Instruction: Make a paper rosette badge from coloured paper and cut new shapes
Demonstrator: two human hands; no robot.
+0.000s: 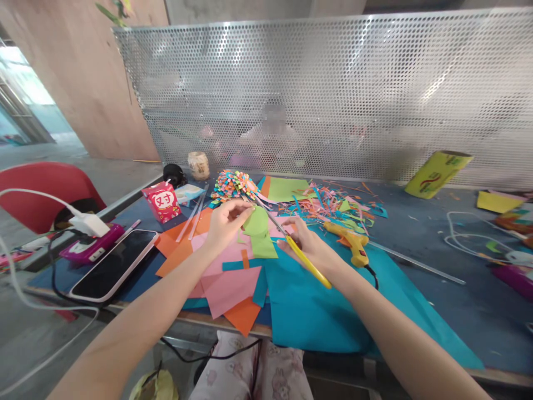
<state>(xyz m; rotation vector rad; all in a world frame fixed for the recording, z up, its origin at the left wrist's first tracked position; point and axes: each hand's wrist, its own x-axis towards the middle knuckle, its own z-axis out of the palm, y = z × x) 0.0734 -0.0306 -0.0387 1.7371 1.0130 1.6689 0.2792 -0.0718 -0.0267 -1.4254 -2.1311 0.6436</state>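
Observation:
My left hand (pixel 228 223) is closed, pinching the edge of a light green piece of paper (pixel 256 223) with a rounded outline. In my right hand (pixel 313 245) is a pair of scissors with yellow handles (pixel 307 262); its blades point up and left, close to the green paper. Under both hands lie loose sheets of pink paper (pixel 233 289), orange paper (pixel 244 318) and a large blue sheet (pixel 316 316). Just beyond my left hand rests a fringed, multicoloured paper bundle (pixel 234 186).
Right of my right hand lies a yellow glue gun (pixel 347 236), near a heap of paper shreds (pixel 333 203). A phone (pixel 116 264), a purple power strip (pixel 94 244) and a red box (pixel 161 201) stand left. A perforated metal screen (pixel 333 100) closes off the back.

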